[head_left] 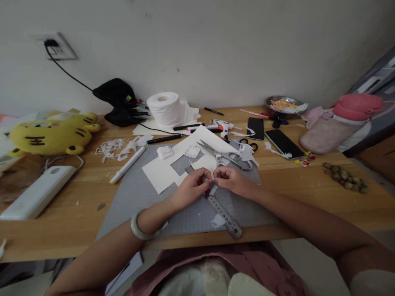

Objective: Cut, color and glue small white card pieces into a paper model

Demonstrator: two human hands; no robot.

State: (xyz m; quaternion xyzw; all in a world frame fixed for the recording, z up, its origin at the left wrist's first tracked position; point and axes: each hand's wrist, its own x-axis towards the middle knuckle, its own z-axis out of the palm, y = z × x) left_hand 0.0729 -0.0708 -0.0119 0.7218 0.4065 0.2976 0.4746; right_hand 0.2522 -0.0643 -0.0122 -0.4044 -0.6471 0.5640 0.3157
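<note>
Beyond pink clothing [257, 263], clamping fingers [203, 187] of left hand [194, 184] and right hand [232, 181] on white scrap [212, 180]; could tear it by tugging

Dim, diffuse indoor light; readable centre, weaker margins.
Illumination is low and flat over the grey wall [197, 53] and wooden desk [308, 197], darkening toward the far right corner; the source lies out of view. Shadows are soft, the forearms [101, 246] rather dark. The paper roll [166, 111] and cut paper [156, 172] read brightest (muted white, short of glare). Wide-angle distortion leans the bottle [324, 127] at right and stretches the power bank [40, 193] at left. Ruler [224, 216] numerals are legible; the small pale piece [212, 179] between left hand [195, 183] and right hand [230, 179] is too indistinct to identify.
</note>
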